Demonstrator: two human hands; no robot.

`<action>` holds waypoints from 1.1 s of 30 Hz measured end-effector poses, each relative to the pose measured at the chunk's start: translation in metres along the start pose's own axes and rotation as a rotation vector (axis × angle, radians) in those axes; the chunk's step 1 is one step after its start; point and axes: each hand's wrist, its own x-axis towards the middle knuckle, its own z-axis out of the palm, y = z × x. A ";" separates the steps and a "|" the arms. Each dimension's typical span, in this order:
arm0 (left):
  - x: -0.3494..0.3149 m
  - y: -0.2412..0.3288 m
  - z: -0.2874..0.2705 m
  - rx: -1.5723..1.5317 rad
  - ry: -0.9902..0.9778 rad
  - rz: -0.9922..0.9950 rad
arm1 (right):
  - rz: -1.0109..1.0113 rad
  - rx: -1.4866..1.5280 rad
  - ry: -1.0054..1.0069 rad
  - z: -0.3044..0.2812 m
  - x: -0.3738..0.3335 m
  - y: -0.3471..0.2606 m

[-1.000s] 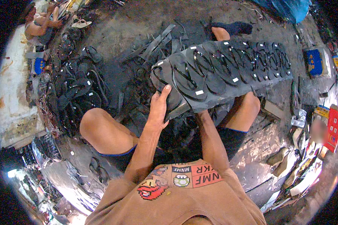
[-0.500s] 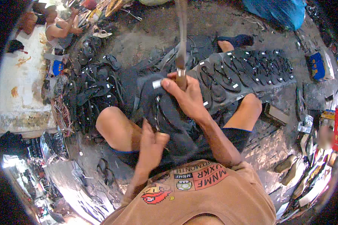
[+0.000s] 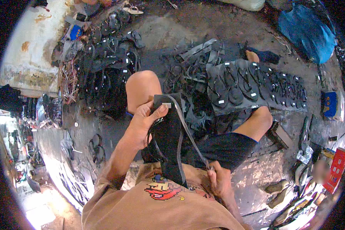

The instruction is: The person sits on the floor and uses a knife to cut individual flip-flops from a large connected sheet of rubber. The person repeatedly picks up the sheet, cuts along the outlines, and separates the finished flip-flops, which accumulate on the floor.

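Observation:
A black flip-flop (image 3: 166, 132) with a small white label lies lengthwise over my lap. My left hand (image 3: 142, 124) grips its far end, thumb beside the label and fingers around the left edge. To the lower right, my right hand (image 3: 218, 178) is closed around the handle of a long, thin knife (image 3: 196, 147). Its blade slants up and left to the flip-flop's right edge; where the tip ends is hard to make out. A narrow dark rubber strip (image 3: 180, 153) hangs along that same edge.
Rows of black flip-flops (image 3: 253, 82) lie on a dark sheet at the right. A heap of flip-flops (image 3: 103, 73) is at the left, with rubber scraps (image 3: 195, 65) ahead. A blue plastic bag (image 3: 308, 32) sits far right, a red box (image 3: 337, 168) nearer.
The knife has swung from pointing upward ahead of me to the flip-flop's right edge. My right hand has come back toward my body. My left hand has moved up to the labelled end.

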 end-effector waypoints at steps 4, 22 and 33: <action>-0.003 -0.006 -0.004 0.115 0.002 -0.029 | -0.020 -0.037 -0.032 -0.001 -0.011 0.002; 0.003 0.030 0.020 0.582 0.159 0.010 | -0.429 0.168 -0.293 -0.072 0.238 -0.126; 0.031 0.009 0.084 -0.412 0.042 0.296 | -0.450 0.424 0.569 -0.054 0.116 -0.032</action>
